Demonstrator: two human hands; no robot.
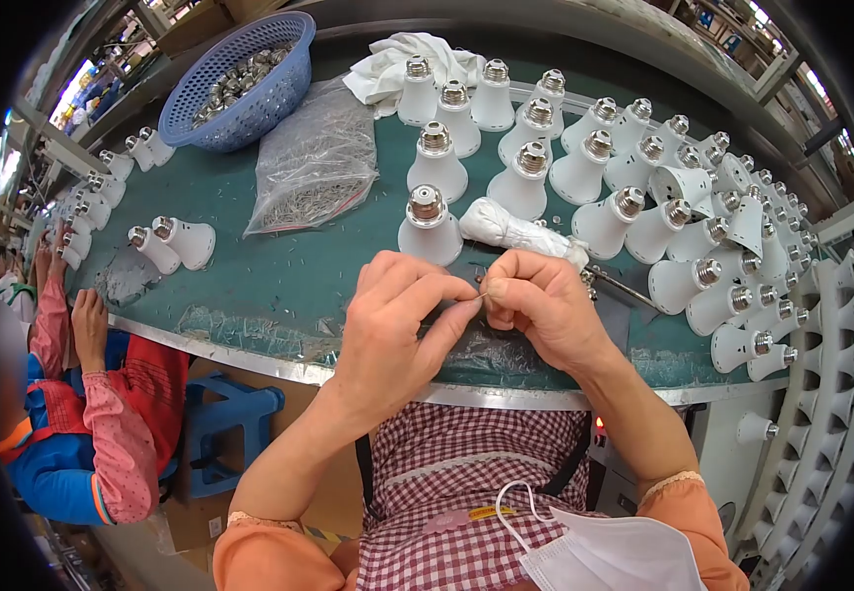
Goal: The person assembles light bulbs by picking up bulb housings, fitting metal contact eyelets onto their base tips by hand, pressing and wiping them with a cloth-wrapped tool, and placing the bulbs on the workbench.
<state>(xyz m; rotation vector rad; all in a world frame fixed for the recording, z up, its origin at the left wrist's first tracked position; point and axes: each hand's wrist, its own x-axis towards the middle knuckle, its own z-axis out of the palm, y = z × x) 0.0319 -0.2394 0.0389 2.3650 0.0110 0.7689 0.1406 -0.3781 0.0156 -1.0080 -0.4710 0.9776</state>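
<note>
My left hand (394,317) and my right hand (542,307) meet over the near edge of the bench. Thumb and forefinger of each are pinched together on a thin wire-like piece (483,295), too small to make out fully. Just beyond my left hand stands a white bulb housing (429,236) with a metal screw cap. A tool with a white-wrapped handle (515,229) lies behind my right hand, its metal rod (629,289) pointing right.
Many bulb housings (530,182) stand across the back and right. A clear bag (316,158) of small metal pins lies beside a blue basket (240,84) of metal caps. White cloth (412,61) sits behind. Another person (102,424) works at left, near a blue stool (230,428).
</note>
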